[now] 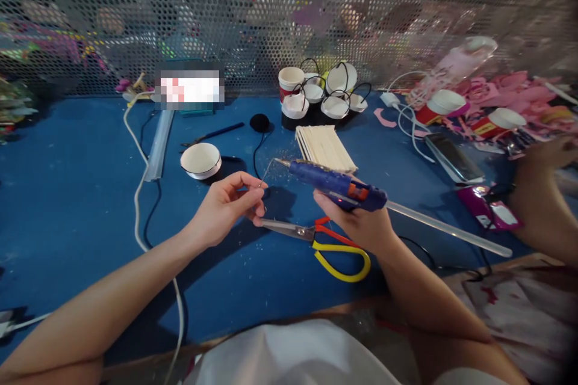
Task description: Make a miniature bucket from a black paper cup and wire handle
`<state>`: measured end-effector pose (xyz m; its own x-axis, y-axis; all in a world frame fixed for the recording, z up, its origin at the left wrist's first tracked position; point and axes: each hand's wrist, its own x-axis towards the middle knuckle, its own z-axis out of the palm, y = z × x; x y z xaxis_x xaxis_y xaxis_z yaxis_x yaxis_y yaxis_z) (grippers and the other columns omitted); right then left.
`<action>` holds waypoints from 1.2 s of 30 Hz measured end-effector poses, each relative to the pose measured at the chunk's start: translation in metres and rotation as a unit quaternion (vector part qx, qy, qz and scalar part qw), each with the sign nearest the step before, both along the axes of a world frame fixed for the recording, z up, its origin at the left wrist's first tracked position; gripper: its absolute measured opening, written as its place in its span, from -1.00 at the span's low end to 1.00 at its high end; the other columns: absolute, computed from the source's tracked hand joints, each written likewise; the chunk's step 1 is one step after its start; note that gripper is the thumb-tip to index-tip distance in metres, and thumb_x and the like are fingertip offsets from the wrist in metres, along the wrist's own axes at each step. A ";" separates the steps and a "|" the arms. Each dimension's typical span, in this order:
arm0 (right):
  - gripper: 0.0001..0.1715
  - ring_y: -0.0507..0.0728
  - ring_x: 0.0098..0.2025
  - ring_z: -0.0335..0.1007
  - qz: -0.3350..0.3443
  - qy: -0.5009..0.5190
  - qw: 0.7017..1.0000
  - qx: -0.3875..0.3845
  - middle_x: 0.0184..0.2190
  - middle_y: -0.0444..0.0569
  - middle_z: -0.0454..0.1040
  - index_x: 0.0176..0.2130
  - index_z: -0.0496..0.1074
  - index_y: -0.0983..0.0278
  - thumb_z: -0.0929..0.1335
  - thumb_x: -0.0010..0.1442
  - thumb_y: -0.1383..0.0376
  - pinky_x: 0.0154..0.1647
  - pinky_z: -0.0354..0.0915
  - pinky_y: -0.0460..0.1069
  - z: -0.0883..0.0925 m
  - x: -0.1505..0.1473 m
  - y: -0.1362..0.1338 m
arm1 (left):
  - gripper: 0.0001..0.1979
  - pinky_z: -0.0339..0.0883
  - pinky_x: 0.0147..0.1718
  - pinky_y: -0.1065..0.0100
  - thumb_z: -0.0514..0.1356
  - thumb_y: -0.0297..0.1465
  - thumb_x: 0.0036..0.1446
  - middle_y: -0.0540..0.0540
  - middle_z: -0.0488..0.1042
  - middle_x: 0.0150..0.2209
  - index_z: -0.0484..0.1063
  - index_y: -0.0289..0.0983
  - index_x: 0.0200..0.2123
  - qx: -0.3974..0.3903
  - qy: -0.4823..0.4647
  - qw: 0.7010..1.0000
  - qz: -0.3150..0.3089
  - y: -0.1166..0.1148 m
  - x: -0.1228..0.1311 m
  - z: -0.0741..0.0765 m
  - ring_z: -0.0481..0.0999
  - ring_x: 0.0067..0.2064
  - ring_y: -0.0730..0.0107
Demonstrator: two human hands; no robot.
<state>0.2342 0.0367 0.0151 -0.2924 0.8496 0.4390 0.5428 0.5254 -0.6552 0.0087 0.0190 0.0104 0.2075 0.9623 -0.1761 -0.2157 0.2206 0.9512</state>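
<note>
Above the blue worktop (85, 198), the right hand (363, 225) grips a blue glue gun (323, 179), clear stick (451, 230) protruding behind; the left hand (226, 207) pinches something too small to identify. Beyond stand black-handled cups (335, 107), contents unclear.

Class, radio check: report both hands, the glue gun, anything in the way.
Right hand gripping blue glue gun. Left hand pinched closed near nozzle, contents unclear. Scissors lying close, tips by left hand; possibly in the way.
</note>
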 end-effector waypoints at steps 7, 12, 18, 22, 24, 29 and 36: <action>-0.94 0.10 -0.32 0.42 -0.005 -0.030 1.000 0.001 -0.43 -0.09 0.46 -0.37 0.35 0.21 0.34 0.08 0.28 -0.30 0.36 -0.02 -0.003 0.001 -0.002 | -0.84 0.38 -0.59 0.43 0.23 -0.38 0.03 0.03 0.41 -0.59 0.32 -0.32 -0.33 -0.003 0.000 1.000 -0.012 -0.002 0.001 0.002 0.42 -0.56 0.50; -0.96 0.10 -0.34 0.43 -0.002 -0.032 0.999 0.013 -0.44 -0.08 0.47 -0.38 0.35 0.23 0.34 0.08 0.31 -0.32 0.36 -0.03 -0.001 0.000 -0.001 | -0.84 0.39 -0.58 0.42 0.23 -0.38 0.04 0.03 0.41 -0.59 0.32 -0.32 -0.33 0.003 -0.002 1.000 -0.013 -0.002 0.000 0.001 0.43 -0.55 0.50; -0.95 0.10 -0.35 0.43 -0.001 -0.039 0.999 0.026 -0.47 -0.08 0.47 -0.42 0.34 0.23 0.33 0.08 0.30 -0.34 0.37 -0.03 0.002 -0.001 -0.001 | -0.83 0.40 -0.59 0.42 0.24 -0.38 0.02 0.03 0.40 -0.57 0.33 -0.31 -0.34 0.002 -0.007 1.000 -0.011 -0.001 0.000 0.000 0.43 -0.54 0.50; -0.96 0.10 -0.35 0.44 -0.003 -0.038 0.999 0.022 -0.46 -0.08 0.47 -0.40 0.35 0.22 0.34 0.07 0.29 -0.31 0.37 -0.02 0.000 0.000 -0.002 | -0.83 0.40 -0.59 0.41 0.24 -0.38 0.02 0.04 0.40 -0.57 0.33 -0.31 -0.34 0.003 -0.008 1.000 -0.013 -0.002 0.001 0.001 0.42 -0.55 0.50; -0.95 0.10 -0.36 0.44 -0.007 -0.034 0.999 0.009 -0.46 -0.09 0.48 -0.40 0.36 0.22 0.34 0.07 0.28 -0.31 0.37 -0.02 -0.003 0.000 -0.001 | -0.83 0.40 -0.59 0.42 0.24 -0.37 0.02 0.03 0.40 -0.58 0.33 -0.31 -0.33 0.003 -0.003 1.000 -0.018 -0.002 0.000 0.000 0.43 -0.55 0.49; -0.92 0.09 -0.38 0.43 -0.011 -0.028 1.000 -0.007 -0.47 -0.09 0.47 -0.43 0.35 0.23 0.35 0.05 0.27 -0.34 0.37 -0.03 -0.004 0.000 -0.001 | -0.84 0.41 -0.58 0.41 0.23 -0.37 0.03 0.02 0.42 -0.55 0.34 -0.30 -0.32 0.006 -0.009 1.000 -0.017 -0.003 -0.001 -0.003 0.44 -0.54 0.49; -0.95 0.08 -0.45 0.42 -0.011 -0.020 0.999 0.028 -0.54 -0.12 0.46 -0.44 0.35 0.22 0.34 0.04 0.30 -0.36 0.38 -0.03 0.005 -0.002 -0.001 | -0.85 0.40 -0.57 0.41 0.21 -0.37 0.06 0.03 0.41 -0.59 0.33 -0.30 -0.31 0.007 -0.007 1.000 -0.027 -0.003 -0.001 -0.002 0.43 -0.56 0.49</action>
